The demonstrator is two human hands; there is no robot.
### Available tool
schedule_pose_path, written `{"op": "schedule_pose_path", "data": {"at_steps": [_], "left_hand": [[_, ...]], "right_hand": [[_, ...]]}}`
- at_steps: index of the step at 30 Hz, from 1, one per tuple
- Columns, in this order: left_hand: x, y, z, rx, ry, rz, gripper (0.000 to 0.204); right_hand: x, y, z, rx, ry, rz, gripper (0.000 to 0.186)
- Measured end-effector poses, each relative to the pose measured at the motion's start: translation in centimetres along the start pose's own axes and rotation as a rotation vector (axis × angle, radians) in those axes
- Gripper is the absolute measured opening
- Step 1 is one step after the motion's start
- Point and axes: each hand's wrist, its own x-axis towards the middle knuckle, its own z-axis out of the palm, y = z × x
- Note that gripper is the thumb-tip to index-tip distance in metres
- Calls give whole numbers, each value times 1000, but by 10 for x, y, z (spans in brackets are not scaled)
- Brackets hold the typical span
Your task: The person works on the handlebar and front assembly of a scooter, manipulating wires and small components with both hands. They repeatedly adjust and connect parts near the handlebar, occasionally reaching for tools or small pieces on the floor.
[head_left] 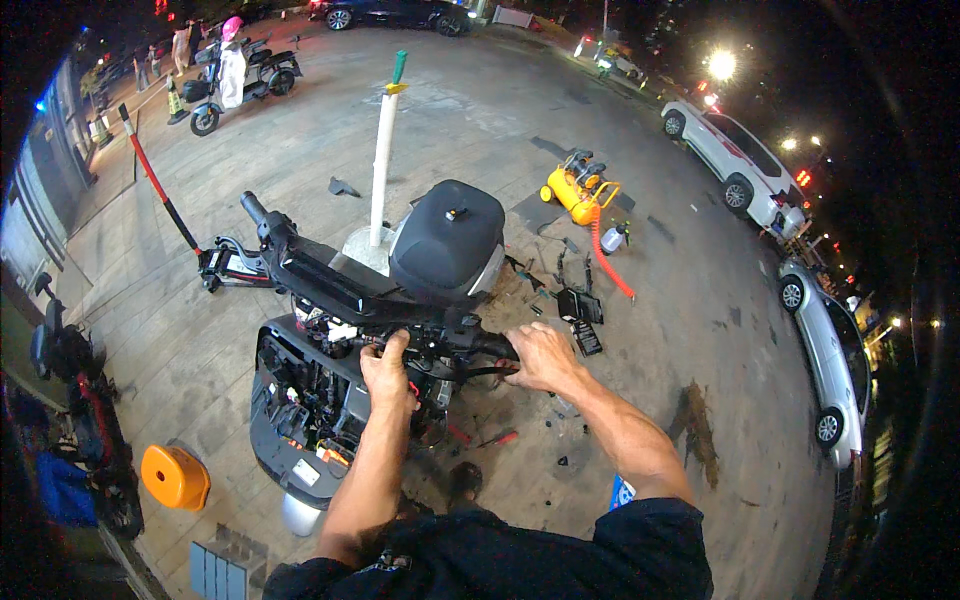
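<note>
One dark scooter (352, 402), partly stripped, is standing left of centre in the frame. Its long axis is running from lower left to upper right: the opened shell (265, 415), showing wiring, is facing the lower left, while a rounded black top box (450, 235) is sitting at the upper-right end. One black handlebar (455, 335) is crossing this axis, slanting from a grip (255, 208) at upper left down to the centre.

One right hand (545, 358) is clasping the handlebar's end at the centre, fingers curling over it. One left hand (388, 368) is resting its thumb on the handlebar's middle, pointing up the frame; its fingers are hiding from view, so I cannot tell whether they are gripping.

One orange stool (175, 476) is standing at lower left; one red-and-black pole (160, 180) is slanting at left; one white post (382, 165) with a green top is rising at upper centre. One yellow air compressor (573, 192) is sitting right of upper centre, its red hose (604, 257) trailing downward past a spray bottle (613, 239). One white car (725, 155) and one silver car (822, 355) are lining the right side.
</note>
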Motion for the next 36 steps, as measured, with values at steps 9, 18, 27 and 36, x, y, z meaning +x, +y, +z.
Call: {"op": "schedule_pose_path", "data": {"at_steps": [9,18,27,36], "left_hand": [[1,1,-5,-39,-59,-16,51],[-1,3,-1,-57,-90,8,47],[-2,2,3,-7,-13,23,41],[-8,11,6,-59,-39,-39,48]], "right_hand": [[-35,-33,9,-29,171,113,121],[-34,-29,10,3,230,66,107],[2,-4,6,38,55,67,77],[-37,-45,11,-21,131,132,121]]}}
